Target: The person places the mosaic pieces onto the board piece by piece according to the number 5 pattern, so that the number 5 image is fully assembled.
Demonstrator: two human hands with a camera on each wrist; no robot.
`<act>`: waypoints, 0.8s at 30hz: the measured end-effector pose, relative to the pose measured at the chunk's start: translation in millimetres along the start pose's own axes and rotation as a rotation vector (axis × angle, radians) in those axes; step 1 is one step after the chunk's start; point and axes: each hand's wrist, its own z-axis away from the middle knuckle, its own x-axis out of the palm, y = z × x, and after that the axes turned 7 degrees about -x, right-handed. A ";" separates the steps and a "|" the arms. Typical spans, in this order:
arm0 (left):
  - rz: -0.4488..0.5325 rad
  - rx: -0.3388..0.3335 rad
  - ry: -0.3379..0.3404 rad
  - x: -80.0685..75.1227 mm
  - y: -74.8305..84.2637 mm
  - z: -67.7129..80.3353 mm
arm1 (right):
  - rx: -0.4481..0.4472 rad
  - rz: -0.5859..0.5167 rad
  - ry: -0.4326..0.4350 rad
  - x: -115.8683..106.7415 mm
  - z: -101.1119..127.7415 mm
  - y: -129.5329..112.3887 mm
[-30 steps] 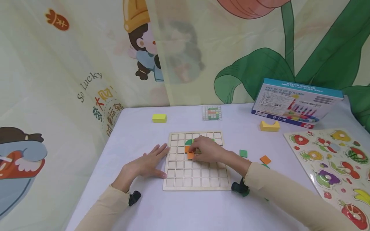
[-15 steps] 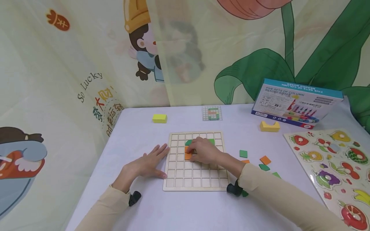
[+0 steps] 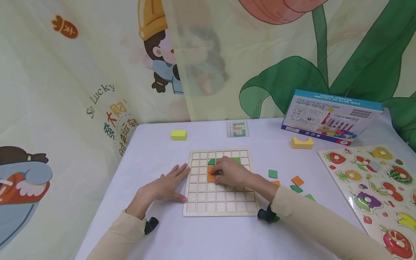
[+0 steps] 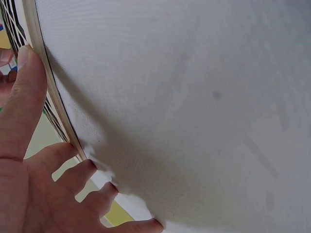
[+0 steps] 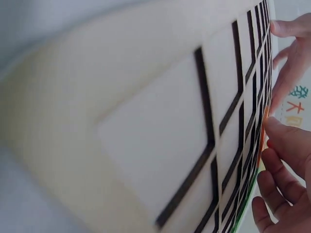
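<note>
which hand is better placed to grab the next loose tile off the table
Probably the right hand: the loose tiles lie on its side of the grid board, while the left hand rests flat against the board's far edge.

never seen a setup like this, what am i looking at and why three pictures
No machine here: a person works with two bare hands and wears three cameras. The wide picture comes from the head; the two close-ups come from each wrist, so they show mostly board and fingers.

On the white table lies a wooden grid board. The left hand rests flat against its left edge. The right hand touches an orange tile on the board, near green tiles; its exact grip is hidden.

Loose tiles, two yellow blocks, a pattern card, a toy box and a fruit puzzle lie around.
</note>
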 end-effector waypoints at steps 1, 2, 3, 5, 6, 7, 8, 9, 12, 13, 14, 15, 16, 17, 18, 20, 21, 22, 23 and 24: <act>0.001 -0.004 0.001 0.3 0.0 -0.2 | 0.007 -0.022 -0.001 -2.0 1.7 2.0; 0.001 -0.004 0.003 0.4 0.0 -0.4 | 0.012 -0.041 0.001 -4.3 3.9 4.2; 0.002 -0.006 0.005 0.5 -0.1 -0.7 | 0.014 -0.053 0.003 -6.8 6.5 7.2; 0.001 -0.006 0.009 0.7 -0.1 -0.8 | 0.020 -0.085 0.009 -13.2 13.2 14.9; 0.000 -0.007 0.010 0.7 -0.1 -0.7 | 0.023 -0.098 0.012 -17.2 17.5 19.1; 0.001 -0.007 0.011 0.7 -0.1 -0.6 | 0.033 -0.117 0.010 -22.3 22.6 23.1; 0.002 -0.010 0.011 0.7 -0.3 -0.6 | 0.045 -0.127 0.004 -27.2 28.1 28.1; 0.002 -0.013 0.012 0.6 -0.4 -0.2 | 0.066 -0.138 -0.004 -32.9 34.2 32.9; 0.005 -0.020 0.011 0.7 -0.3 -0.1 | 0.139 -0.164 -0.037 -51.6 57.5 50.6; 0.008 -0.023 0.011 0.7 -0.3 0.2 | 0.163 -0.166 -0.046 -57.6 66.2 57.5; 0.010 -0.026 0.011 0.6 -0.3 0.4 | 0.189 -0.161 -0.054 -63.3 75.2 64.4; 0.012 -0.028 0.012 0.4 -0.1 0.7 | 0.212 -0.158 -0.059 -68.9 84.8 71.0; 0.014 -0.028 0.012 0.4 -0.1 0.7 | 0.230 -0.156 -0.062 -73.9 94.6 77.9; 0.014 -0.028 0.011 0.4 0.0 0.7 | 0.255 -0.155 -0.068 -78.4 104.5 84.4; 0.013 -0.029 0.011 0.2 0.4 0.7 | 0.276 -0.156 -0.072 -82.4 114.5 90.6; 0.012 -0.028 0.009 0.0 1.1 0.3 | 0.317 -0.161 -0.080 -88.4 133.5 101.8; 0.012 -0.028 0.007 -0.1 1.6 0.0 | 0.330 -0.165 -0.086 -90.6 142.4 106.9; 0.010 -0.028 0.004 -0.1 2.0 -0.3 | 0.344 -0.169 -0.094 -92.1 150.4 111.5; 0.008 -0.029 0.003 -0.1 2.4 -0.5 | 0.352 -0.171 -0.102 -93.1 157.9 115.8; 0.007 -0.030 0.001 0.1 2.7 -1.0 | 0.354 -0.171 -0.109 -93.8 164.8 119.5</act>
